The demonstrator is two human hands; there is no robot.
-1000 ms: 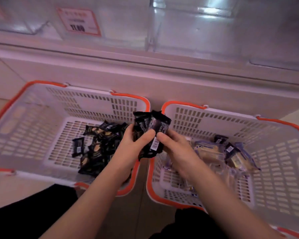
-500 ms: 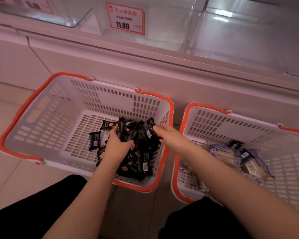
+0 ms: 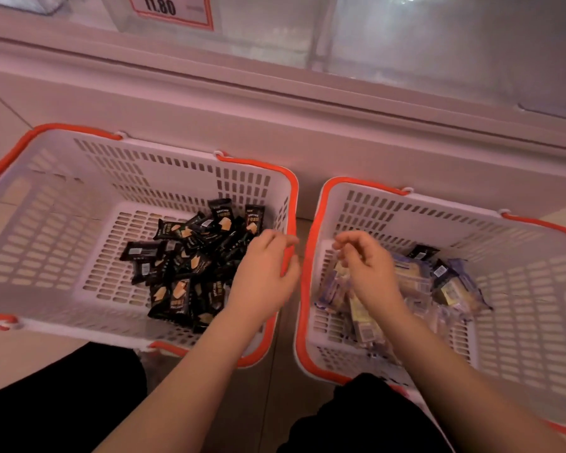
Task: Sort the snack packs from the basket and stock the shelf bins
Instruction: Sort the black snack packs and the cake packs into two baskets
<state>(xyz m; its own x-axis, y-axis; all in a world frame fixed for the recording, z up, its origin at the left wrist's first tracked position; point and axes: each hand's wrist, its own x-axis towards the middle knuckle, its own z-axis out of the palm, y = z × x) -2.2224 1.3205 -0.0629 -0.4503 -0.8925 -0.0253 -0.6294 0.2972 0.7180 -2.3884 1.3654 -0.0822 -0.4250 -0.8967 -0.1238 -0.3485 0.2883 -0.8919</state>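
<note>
Head view — black snack packs (image 3: 190,259) left of both hands.

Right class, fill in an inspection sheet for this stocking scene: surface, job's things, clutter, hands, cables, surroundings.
Surface: tiled floor, two baskets side by side.
Job's things: left basket holds black snack packs; right basket holds pale packs with a few black ones mixed in.
Clutter: nothing seen.
Hands: left hand over the left basket's right rim, right hand over the right basket; both empty, fingers loosely curled.
Cables: nothing seen.
Surroundings: clear shelf bins above, price tag reading 11.80.
</note>
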